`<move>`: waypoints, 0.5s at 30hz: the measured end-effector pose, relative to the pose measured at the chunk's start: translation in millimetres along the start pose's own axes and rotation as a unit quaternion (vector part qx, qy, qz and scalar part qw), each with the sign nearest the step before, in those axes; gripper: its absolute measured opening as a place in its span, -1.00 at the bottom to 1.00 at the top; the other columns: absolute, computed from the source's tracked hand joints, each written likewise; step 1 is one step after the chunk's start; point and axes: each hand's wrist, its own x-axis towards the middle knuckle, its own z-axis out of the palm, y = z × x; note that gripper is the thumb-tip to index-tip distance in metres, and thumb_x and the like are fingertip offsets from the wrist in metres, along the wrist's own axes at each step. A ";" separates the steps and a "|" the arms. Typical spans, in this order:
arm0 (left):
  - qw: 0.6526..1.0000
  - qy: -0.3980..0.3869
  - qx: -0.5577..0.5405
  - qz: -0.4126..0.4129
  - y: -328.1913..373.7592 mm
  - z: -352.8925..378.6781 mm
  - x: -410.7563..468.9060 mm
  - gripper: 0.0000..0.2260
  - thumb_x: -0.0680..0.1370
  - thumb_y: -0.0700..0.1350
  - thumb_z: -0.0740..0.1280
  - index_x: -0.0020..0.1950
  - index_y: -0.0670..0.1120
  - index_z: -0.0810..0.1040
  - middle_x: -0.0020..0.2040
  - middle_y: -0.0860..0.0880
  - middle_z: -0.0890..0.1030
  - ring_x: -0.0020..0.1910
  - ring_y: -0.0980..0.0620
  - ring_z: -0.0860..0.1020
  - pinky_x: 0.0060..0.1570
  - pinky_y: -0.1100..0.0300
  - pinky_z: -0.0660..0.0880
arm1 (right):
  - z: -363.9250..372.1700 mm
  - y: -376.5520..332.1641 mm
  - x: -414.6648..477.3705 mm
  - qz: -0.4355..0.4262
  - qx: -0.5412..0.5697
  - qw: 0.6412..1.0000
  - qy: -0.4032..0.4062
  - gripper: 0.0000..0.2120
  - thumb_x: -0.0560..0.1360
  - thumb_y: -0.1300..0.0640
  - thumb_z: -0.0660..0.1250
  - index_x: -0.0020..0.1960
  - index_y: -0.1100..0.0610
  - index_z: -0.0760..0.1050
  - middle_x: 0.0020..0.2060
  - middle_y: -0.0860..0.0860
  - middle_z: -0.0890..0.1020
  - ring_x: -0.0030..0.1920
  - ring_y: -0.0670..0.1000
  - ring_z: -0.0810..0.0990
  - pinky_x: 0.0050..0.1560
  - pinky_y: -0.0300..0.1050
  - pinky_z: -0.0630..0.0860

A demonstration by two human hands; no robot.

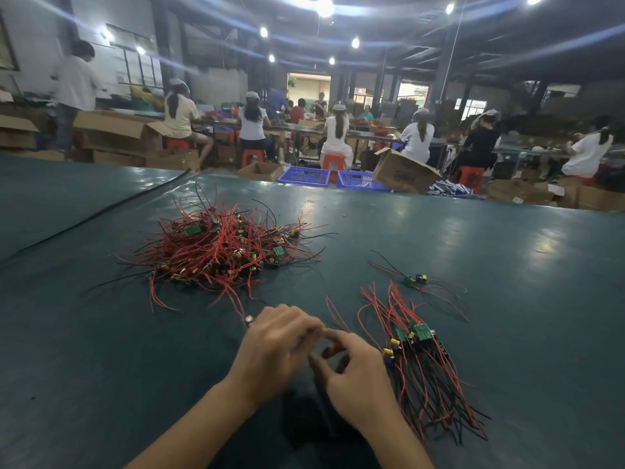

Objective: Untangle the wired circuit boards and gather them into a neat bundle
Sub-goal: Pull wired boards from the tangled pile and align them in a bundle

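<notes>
Meeting above the dark green table mat (101, 333), the left hand (274, 340) curls its fingers round a mostly hidden wired piece (249, 318) whose silvery tip peeks out. The right hand (351, 377) bends toward it, blurred, so I cannot tell its hold. Beyond lies the tangled heap of red-and-black-wired green circuit boards (220, 252); a straightened bundle of boards (417, 360) rests beside the right hand.
</notes>
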 end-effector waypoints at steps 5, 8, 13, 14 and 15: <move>0.999 0.008 -0.009 0.035 15.3 7.3 -5.2 -0.84 0.57 -0.03 0.31 -0.06 -0.05 0.65 -0.13 0.05 0.59 -0.18 0.05 0.52 -0.10 0.18 0.36 | 10.1 0.6 1.6 -0.019 0.172 0.985 -0.017 -0.71 0.39 0.23 0.33 -0.27 -0.17 0.61 -0.36 -0.14 0.63 -0.27 -0.18 0.52 -0.27 -0.07 0.45; 0.999 0.037 -0.019 0.013 16.4 4.5 -4.8 -0.83 0.56 -0.03 0.32 -0.08 -0.08 0.64 -0.15 0.05 0.58 -0.18 0.05 0.52 -0.15 0.15 0.41 | 7.8 1.0 2.6 0.012 0.259 0.966 0.006 -0.69 0.53 0.28 0.36 -0.30 -0.01 0.66 -0.41 -0.04 0.63 -0.32 -0.09 0.53 -0.30 -0.04 0.45; 0.987 0.011 -0.119 -0.104 11.9 -2.1 -5.1 -0.51 0.62 0.17 0.12 -0.39 -0.07 0.47 -0.44 0.08 0.48 -0.45 0.10 0.45 -0.41 0.08 0.42 | -3.3 -5.7 6.8 0.081 0.322 0.937 0.113 -0.78 0.56 0.14 0.32 -0.20 0.15 0.66 -0.34 0.05 0.70 -0.40 -0.13 0.58 -0.41 -0.29 0.47; 0.975 -0.017 -0.154 -0.159 11.5 -3.1 -4.7 -0.43 0.60 0.26 0.07 -0.44 -0.06 0.50 -0.48 0.06 0.52 -0.48 0.12 0.48 -0.42 0.10 0.44 | -4.3 -6.6 7.4 0.091 0.332 0.930 0.125 -0.78 0.57 0.13 0.31 -0.18 0.15 0.66 -0.33 0.05 0.70 -0.39 -0.12 0.58 -0.44 -0.29 0.46; 0.953 -0.056 -0.192 -0.229 11.7 -3.6 -3.8 -0.36 0.56 0.34 0.02 -0.45 -0.07 0.54 -0.47 0.03 0.58 -0.50 0.12 0.52 -0.43 0.17 0.44 | -5.3 -7.1 7.7 0.097 0.345 0.924 0.134 -0.77 0.57 0.13 0.30 -0.17 0.16 0.66 -0.32 0.06 0.70 -0.39 -0.12 0.57 -0.46 -0.29 0.46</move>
